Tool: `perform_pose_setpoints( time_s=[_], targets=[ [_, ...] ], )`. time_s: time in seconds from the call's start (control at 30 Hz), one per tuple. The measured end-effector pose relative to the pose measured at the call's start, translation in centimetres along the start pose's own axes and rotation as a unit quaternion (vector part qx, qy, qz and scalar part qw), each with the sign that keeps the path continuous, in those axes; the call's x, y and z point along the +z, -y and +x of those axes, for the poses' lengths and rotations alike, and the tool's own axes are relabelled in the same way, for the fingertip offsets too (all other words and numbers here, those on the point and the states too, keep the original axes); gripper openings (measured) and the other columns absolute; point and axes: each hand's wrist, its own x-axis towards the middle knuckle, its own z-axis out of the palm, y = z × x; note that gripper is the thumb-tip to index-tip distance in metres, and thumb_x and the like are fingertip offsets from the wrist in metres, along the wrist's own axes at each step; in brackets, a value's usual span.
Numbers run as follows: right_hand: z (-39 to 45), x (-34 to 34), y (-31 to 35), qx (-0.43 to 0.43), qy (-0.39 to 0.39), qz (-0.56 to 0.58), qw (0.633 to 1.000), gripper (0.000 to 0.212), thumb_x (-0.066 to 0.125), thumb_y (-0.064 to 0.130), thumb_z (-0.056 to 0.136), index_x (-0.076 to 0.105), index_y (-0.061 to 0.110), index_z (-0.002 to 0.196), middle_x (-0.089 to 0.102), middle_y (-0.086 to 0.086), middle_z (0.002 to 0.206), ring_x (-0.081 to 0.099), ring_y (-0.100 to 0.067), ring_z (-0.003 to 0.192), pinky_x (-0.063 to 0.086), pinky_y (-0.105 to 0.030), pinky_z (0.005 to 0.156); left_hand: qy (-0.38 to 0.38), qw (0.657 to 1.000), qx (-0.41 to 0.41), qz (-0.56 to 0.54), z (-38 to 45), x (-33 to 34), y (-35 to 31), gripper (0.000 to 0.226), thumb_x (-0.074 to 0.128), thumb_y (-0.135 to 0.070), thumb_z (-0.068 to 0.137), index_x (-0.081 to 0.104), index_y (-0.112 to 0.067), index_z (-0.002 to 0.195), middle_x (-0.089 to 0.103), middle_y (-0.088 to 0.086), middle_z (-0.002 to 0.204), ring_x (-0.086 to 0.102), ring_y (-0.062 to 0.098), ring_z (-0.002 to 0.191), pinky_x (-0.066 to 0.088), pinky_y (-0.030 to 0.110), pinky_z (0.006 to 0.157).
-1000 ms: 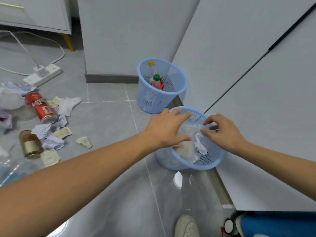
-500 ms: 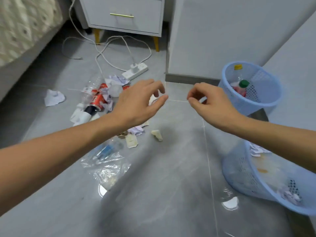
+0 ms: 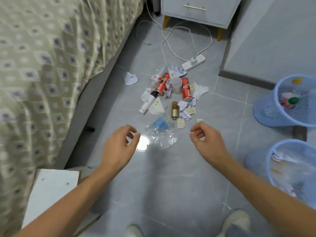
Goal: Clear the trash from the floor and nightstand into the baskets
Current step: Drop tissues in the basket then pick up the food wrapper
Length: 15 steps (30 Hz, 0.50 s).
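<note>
A pile of trash lies on the grey floor ahead: two red cans, a gold can, a white bottle, crumpled papers and clear plastic bags. My left hand hovers just left of the plastic bags, fingers loosely curled, holding nothing. My right hand hangs to their right, also loosely curled and empty. Two blue baskets stand at the right: the far basket holds a bottle, the near basket holds paper and plastic.
A bed with a patterned cover fills the left. The white nightstand stands at the back with a power strip and cables on the floor in front. A white board lies near left. My shoes show at the bottom.
My view swung left from the baskets to the trash pile. Both hands left the near basket and now hover empty over the plastic bags.
</note>
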Motion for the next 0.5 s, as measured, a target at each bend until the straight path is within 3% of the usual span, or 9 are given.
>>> perform_pose_setpoints(
  time_s=[0.27,0.5],
  targets=[
    [-6.2,-4.0,9.7,0.110,0.004,0.036,0.993,0.013,0.069,0.022,0.092,0.059,0.030,0.094,0.063,0.005,0.080,0.062,-0.011,0.078,0.051,-0.030,0.071,0.019,0.999,-0.023,-0.022,-3.4,-12.3,-4.8,0.017,0.056,-0.052,0.096,0.059,-0.037,0.102,0.065,-0.019,0.091,0.062,0.005,0.081,0.057,0.038,0.071],
    [-2.6,-6.4,8.9,0.178,-0.026,0.067,0.982,0.014,0.068,0.023,0.092,0.059,0.031,0.099,0.065,0.007,0.088,0.065,-0.011,0.080,0.056,-0.035,0.074,0.058,0.998,0.010,0.013,3.1,-12.9,-11.4,0.014,0.055,-0.050,0.096,0.059,-0.038,0.102,0.065,-0.017,0.089,0.062,0.006,0.080,0.057,0.036,0.069]
  ],
)
